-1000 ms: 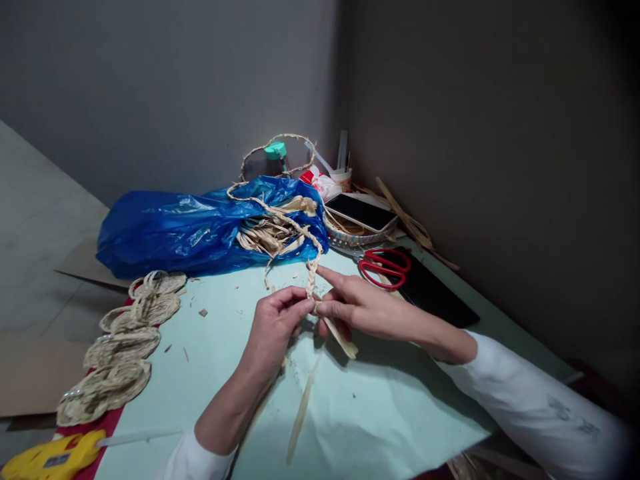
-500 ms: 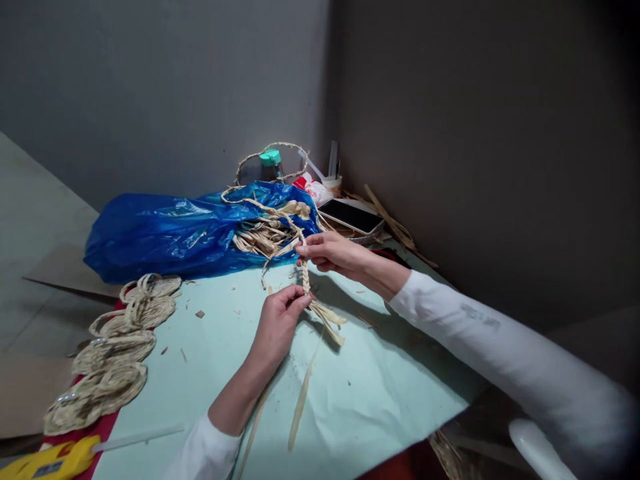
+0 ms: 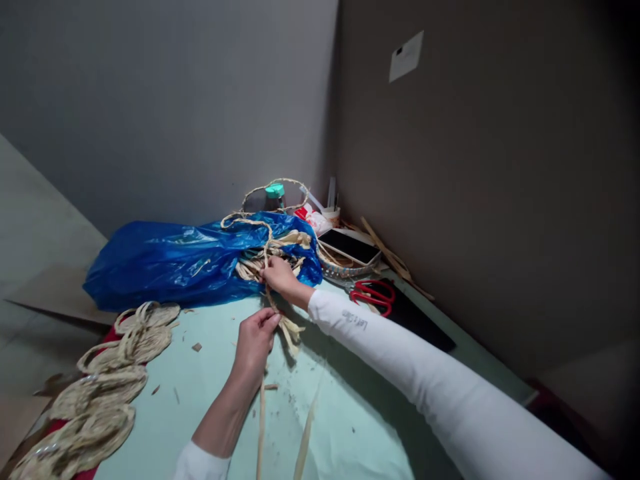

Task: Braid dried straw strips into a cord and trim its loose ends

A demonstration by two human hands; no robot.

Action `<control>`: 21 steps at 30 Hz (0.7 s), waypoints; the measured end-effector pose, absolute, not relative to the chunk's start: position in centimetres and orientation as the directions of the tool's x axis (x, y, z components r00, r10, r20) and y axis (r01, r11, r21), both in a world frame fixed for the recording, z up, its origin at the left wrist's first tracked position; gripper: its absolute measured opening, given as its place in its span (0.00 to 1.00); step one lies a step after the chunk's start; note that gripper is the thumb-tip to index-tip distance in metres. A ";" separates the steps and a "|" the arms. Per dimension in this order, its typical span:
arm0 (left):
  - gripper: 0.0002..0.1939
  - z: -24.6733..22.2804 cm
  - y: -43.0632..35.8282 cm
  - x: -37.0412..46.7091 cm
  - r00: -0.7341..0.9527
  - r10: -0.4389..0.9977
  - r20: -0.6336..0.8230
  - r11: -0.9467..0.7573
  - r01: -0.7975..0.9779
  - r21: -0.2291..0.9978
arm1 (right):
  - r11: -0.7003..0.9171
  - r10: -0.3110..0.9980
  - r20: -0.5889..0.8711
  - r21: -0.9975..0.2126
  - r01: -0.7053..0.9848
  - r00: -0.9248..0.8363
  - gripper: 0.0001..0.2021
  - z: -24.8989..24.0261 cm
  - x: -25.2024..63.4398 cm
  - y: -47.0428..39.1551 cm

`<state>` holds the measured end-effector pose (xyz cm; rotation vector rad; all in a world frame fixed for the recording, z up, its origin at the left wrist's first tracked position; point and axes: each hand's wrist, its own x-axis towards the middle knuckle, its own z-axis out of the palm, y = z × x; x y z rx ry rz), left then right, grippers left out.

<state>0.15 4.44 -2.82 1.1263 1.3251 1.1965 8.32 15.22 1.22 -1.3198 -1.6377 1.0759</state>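
Note:
A braid of pale dried plant fibre runs between my two hands above the table. My left hand is closed, thumb and forefinger pinching the braid's lower end, where loose strands fan out to the right. Farther up, my right hand grips the same braid in front of the blue plastic bag. Beyond that hand the finished cord curves over the bag and loops up behind it. Dried strips fill the bag's mouth, partly hidden by my right hand.
Flat looped bundles of braid line the left edge. Red-handled scissors and a phone lie to the right. A teal-capped jar and a small cup stand near the wall corner. Single strips lie in front.
Both hands have moved left with the braid, my right hand now in front of the bag's mouth. The view has shifted, bringing the scissors into sight.

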 end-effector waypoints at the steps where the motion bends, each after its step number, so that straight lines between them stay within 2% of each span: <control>1: 0.14 -2.8 4.5 0.2 -0.078 0.993 -0.089 0.091 0.018 0.996 | 0.132 0.982 0.070 -0.915 0.381 -0.174 0.04 1.1 8.4 15.1; 4: 0.16 -2.6 4.3 0.5 -0.070 0.992 -0.109 0.110 0.015 0.994 | 0.230 0.968 0.150 -0.856 0.463 -0.203 0.05 1.3 9.2 14.0; 9: 0.22 -2.3 3.9 0.8 -0.060 0.989 -0.137 0.137 -0.020 0.990 | 0.390 0.920 0.297 -0.742 0.546 -0.254 0.20 3.0 13.6 11.6; 12: 0.25 -2.3 3.9 0.7 -0.062 0.989 -0.137 0.133 -0.069 0.989 | 0.407 0.912 0.327 -0.649 0.642 -0.248 0.17 4.7 18.4 11.0; 16: 0.25 -2.4 3.9 0.7 -0.062 0.988 -0.140 0.130 -0.148 0.980 | 0.246 0.941 0.320 -0.414 0.877 -0.113 0.14 7.0 25.5 11.9; 21: 0.25 -2.1 3.8 0.7 -0.027 0.993 -0.117 0.109 -0.205 0.973 | -0.006 0.983 0.179 -0.181 0.984 0.039 0.11 6.7 30.5 13.6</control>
